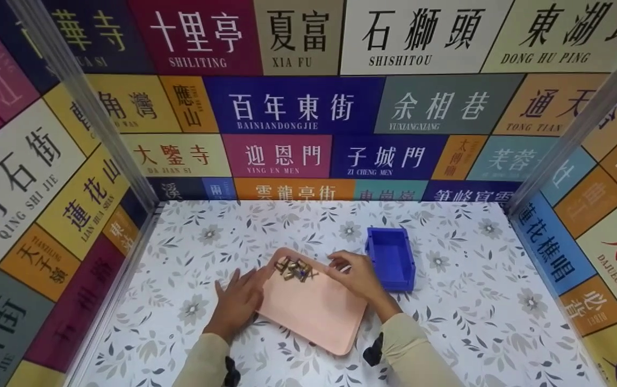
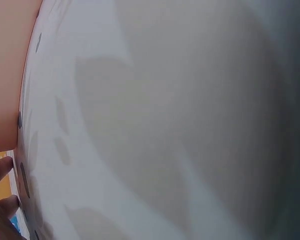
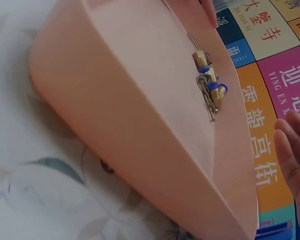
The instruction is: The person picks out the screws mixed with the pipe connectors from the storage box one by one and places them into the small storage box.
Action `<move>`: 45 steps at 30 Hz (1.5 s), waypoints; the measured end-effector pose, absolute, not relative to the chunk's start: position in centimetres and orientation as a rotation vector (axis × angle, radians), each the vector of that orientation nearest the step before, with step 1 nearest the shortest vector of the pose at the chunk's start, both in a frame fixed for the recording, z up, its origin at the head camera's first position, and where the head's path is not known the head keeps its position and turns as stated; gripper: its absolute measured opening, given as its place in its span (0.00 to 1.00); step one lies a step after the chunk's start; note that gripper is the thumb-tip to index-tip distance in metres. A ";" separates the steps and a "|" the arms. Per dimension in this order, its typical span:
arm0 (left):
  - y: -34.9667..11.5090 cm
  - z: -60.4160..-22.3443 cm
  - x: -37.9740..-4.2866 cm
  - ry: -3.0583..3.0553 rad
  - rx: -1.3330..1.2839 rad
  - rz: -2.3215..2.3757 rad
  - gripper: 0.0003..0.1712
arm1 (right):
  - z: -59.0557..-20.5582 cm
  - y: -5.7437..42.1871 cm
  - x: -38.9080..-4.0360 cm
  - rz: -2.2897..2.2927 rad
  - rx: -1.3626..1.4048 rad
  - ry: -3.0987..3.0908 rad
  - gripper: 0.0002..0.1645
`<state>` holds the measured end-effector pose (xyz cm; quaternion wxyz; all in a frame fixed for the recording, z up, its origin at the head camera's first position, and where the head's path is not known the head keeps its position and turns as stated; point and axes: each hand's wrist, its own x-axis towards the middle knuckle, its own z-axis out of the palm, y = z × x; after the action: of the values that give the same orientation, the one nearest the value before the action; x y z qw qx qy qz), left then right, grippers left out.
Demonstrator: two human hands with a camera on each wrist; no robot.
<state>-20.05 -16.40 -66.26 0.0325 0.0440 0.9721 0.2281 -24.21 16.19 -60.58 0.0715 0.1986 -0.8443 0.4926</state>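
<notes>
A shallow pink tray (image 1: 314, 309) lies at an angle on the table. Small brass fittings with blue rings (image 3: 202, 61) and several thin metal screws or nails (image 3: 206, 98) are heaped at its far left end. My left hand (image 1: 241, 302) is at the tray's left edge, fingers spread and pointing away from me; its thumb side meets the rim. My right hand (image 1: 358, 275) is by the far right edge, with loosely bent fingers. In the right wrist view those fingers (image 3: 290, 155) look relaxed, and no object shows in them.
Just right of my right hand stands a blue plastic bin (image 1: 394, 260) with nothing visible inside. A floral cloth (image 1: 179, 258) covers the table. Panels with colourful place-name signs (image 1: 292, 107) rise at the back and both sides.
</notes>
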 end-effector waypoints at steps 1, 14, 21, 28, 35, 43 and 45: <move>-16.4 -66.2 -20.0 2.992 0.136 0.711 0.29 | -60.6 15.9 -24.3 1.483 0.605 -2.538 0.16; -16.2 -66.2 -20.0 2.939 0.073 0.734 0.29 | -60.9 12.4 -26.4 1.492 0.718 -2.533 0.16; -16.4 -66.2 -20.2 2.912 0.073 0.788 0.29 | -61.2 10.9 -27.4 1.500 0.798 -2.532 0.13; -16.7 -66.2 -20.1 2.922 0.105 0.775 0.29 | -61.5 9.4 -28.2 1.515 0.834 -2.629 0.13; -16.5 -66.2 -19.9 2.932 0.088 0.763 0.28 | -62.0 7.7 -29.2 1.471 0.923 -2.701 0.14; -16.4 -66.1 -20.0 2.924 0.071 0.786 0.28 | -62.4 6.5 -29.6 1.627 0.922 -2.802 0.16; -16.4 -66.0 -20.0 2.931 0.082 0.784 0.27 | -62.6 6.3 -29.7 1.666 0.911 -2.801 0.16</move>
<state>-20.02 -16.36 -66.04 0.0532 0.0268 0.9643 0.2580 -29.69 6.28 -62.64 -0.1208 0.2671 -0.8217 0.4888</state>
